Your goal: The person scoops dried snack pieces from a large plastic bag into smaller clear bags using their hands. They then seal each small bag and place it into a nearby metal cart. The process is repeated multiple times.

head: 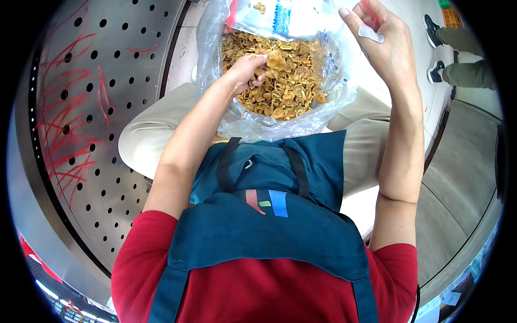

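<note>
A large clear plastic bag (278, 131) stands between the knees, filled with dried brown-yellow slices (278, 93), perhaps dried mushroom or root. Over the slices, my left hand (248, 74) pinches one or more pieces, with a broad dried slice (276, 59) at its fingertips. My right hand (381, 36) is raised to the right of the bag, its fingers curled around a red strip (370, 12). A whitish patch (371, 34) lies on that hand near the thumb. Across the far side of the bag lies a smaller clear zip bag (274, 18) with blue print and a red edge; a few pieces show in it.
At the left is a perforated stainless steel panel (121, 97) with red scribbled marks. Another person's legs (464, 74) in dark shoes stand at the upper right, near an orange crate (451, 18). A grey metal surface (460, 161) curves along the right.
</note>
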The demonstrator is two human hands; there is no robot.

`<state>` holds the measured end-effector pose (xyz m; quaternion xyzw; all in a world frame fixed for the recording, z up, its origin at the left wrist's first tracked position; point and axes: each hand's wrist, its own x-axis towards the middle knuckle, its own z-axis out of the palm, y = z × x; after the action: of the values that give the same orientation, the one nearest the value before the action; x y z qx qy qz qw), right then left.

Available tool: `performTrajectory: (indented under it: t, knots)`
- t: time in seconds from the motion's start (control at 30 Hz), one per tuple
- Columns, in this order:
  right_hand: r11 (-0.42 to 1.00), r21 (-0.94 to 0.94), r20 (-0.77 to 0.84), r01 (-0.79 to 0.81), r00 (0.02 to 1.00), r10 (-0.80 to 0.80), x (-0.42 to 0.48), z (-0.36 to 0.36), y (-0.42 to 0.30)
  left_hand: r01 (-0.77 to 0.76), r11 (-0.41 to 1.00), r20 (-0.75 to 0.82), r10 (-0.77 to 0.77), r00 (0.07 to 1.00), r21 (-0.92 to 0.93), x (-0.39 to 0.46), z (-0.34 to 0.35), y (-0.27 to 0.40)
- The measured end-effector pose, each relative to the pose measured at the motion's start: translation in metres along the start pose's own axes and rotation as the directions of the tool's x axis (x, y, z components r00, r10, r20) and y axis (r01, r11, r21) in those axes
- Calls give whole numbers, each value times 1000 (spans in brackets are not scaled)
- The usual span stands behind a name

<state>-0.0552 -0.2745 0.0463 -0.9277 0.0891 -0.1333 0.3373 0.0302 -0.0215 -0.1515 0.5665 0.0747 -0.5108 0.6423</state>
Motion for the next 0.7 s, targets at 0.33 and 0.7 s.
performTrajectory:
  t: [0.33,0.7]
  knots:
    - [997,75,91,4,996,-10,-10,15,-3,-429,720,-664,684,302,546,-292,-67,20]
    - [941,314,270,-127,962,39,-18,53,7,-73,914,-914,-403,-47,-400,-412,-192,-321]
